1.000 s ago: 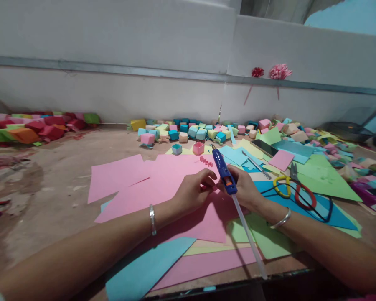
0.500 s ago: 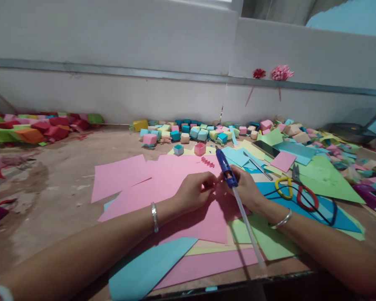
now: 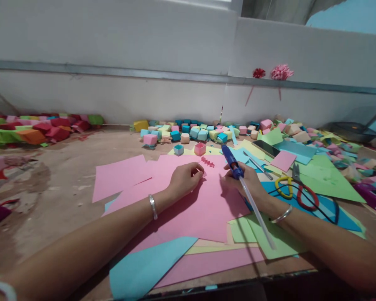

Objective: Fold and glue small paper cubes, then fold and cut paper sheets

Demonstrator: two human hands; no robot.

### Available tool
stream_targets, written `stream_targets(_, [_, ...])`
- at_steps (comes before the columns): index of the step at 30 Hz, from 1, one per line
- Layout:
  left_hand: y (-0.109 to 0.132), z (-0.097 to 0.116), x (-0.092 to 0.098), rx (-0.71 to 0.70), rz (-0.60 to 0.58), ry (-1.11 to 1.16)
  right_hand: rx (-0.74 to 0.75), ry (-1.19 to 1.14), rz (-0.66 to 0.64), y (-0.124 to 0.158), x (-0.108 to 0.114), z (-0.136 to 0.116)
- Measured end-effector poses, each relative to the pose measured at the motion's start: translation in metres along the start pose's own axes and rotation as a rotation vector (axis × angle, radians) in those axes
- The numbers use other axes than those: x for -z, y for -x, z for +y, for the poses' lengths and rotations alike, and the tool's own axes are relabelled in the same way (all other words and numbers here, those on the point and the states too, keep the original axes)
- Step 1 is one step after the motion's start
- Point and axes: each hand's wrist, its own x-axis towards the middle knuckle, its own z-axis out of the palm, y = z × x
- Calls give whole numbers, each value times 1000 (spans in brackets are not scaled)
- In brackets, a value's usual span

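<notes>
My right hand (image 3: 242, 184) is closed around a blue glue gun (image 3: 232, 163) with a long clear glue stick (image 3: 257, 215) sticking out toward me. Its nozzle points away over the pink paper sheets (image 3: 188, 200). My left hand (image 3: 184, 179) rests on the pink paper with fingers curled, just left of a small pink zigzag paper piece (image 3: 207, 161). I cannot make out anything in the left fingers. Both wrists wear silver bangles.
Yellow and red scissors (image 3: 293, 190) lie on blue paper right of my hand. Several small coloured paper boxes (image 3: 191, 133) line the back by the wall. Green sheets (image 3: 326, 177) and a phone (image 3: 265, 147) lie right. Red and green boxes (image 3: 34, 127) pile up far left.
Both hands moved away from me and apart across the pink paper. The glue gun went forward and to the right with my right hand. My left hand now sits beside the zigzag piece.
</notes>
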Motion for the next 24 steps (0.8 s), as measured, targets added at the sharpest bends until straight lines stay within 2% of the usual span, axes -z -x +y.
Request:
stream_targets(4, [-5,-6,2,-37,19,-27,-56,-81,7,4,-4,-15])
stream_targets(7, [-9,-11,3,-82,52,-67,-75,-96,34,4,-5,-15])
stream_targets(12, [-14,-19,2,-125,119,-63,91,227,-3,5,2,-2])
stream_targets(16, [-17,-25,0,-59,195,29,250,409,66,4,9,-3])
stream_targets(20, [-18,-29,-4,35,261,114,240,472,39,-13,9,-9])
stream_targets(24, [-15,-30,-9,72,263,154,247,544,-7,-46,-3,3])
